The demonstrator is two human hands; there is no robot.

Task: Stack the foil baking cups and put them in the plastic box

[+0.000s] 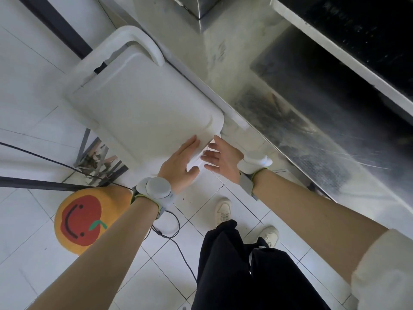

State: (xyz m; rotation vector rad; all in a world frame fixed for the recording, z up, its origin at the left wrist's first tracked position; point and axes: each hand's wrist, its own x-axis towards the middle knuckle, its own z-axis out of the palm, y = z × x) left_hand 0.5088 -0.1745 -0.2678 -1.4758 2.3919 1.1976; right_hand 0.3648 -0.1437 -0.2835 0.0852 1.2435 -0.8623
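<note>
No foil baking cups show in this view. My left hand (178,162) is stretched out flat with its fingers apart, over the near corner of a white chair seat (143,104). My right hand (223,159) faces it, palm inward and fingers spread, a short gap away. Between the two palms lies a small pale, translucent shape (196,156), blurred; it may be the plastic box, but I cannot tell. Neither hand is closed around anything. Both wrists carry grey and white bands.
A steel counter edge (290,121) runs diagonally on the right, with a dark shelf beneath it. A round orange cushion with a red smiling apple (85,218) lies on the white tiled floor. A black cable (178,247) trails near my white shoes (223,209).
</note>
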